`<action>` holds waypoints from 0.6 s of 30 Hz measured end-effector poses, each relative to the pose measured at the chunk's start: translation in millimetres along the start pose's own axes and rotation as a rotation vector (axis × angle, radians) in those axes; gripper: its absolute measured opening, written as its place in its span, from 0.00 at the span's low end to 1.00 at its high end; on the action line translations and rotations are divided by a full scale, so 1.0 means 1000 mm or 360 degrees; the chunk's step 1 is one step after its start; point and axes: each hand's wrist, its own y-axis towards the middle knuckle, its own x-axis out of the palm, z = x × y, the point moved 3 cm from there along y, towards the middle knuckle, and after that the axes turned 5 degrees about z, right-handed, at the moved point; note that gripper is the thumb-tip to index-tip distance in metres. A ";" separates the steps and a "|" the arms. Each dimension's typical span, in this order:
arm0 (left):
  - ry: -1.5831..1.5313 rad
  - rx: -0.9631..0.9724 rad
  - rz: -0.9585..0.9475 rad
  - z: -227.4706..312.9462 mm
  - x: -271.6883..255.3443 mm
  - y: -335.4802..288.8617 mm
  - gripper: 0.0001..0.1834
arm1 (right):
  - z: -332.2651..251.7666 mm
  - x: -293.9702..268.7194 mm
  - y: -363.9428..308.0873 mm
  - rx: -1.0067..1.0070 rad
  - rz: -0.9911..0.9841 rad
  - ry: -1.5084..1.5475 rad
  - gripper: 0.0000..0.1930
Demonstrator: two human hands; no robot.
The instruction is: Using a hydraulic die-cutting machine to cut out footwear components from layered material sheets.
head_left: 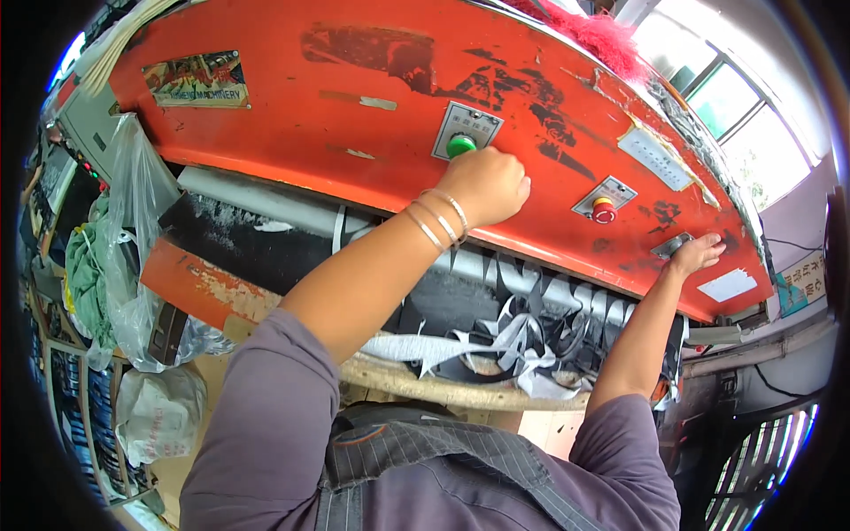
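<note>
Broadly, a curved, scuffed red metal machine panel (292, 111) spans the view, above a tangle of black and pale cut strips (522, 341) along a worn, light wooden ledge (460, 388). To the left hangs a clear, crumpled plastic bag (137, 199), partly overlapping a bundled green cloth (87, 274); a white plastic sack (164, 414) sits below. Bright pink-red fluffy fibre (593, 34) lies atop the panel. A round red button with a yellow collar (603, 212) sits between the two hands.

The left forearm reaches diagonally up, hiding part of the strips' bed. Its left hand (493, 186), below thin wrist bangles (436, 221), is curled narrow just beneath a round green button (459, 144) on the panel, covering its lower edge; whether it presses cannot be told. The right hand (699, 253) reaches up, fingers extended, at a small dark metal control plate (670, 245), partly covered; any pressing is unclear.
</note>
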 end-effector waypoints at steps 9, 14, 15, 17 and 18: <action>0.0144 -0.0711 -0.0761 -0.013 -0.061 -0.239 0.16 | -0.067 -0.096 -0.072 -0.0027 -0.0372 0.0605 0.26; 0.0261 -0.0609 -0.0204 -0.004 -0.063 -0.291 0.11 | -0.187 -0.071 -0.232 -0.0068 -0.1165 0.1220 0.17; 0.0242 -0.0605 -0.0211 -0.001 -0.060 -0.290 0.11 | -0.203 -0.070 -0.265 -0.0045 -0.1380 0.1214 0.19; 0.0333 -0.0593 -0.0188 0.000 -0.064 -0.282 0.10 | -0.233 -0.077 -0.323 0.0214 -0.1940 0.1263 0.23; 0.0348 -0.0590 -0.0126 -0.004 -0.064 -0.283 0.09 | -0.247 -0.080 -0.339 0.0240 -0.2133 0.1240 0.23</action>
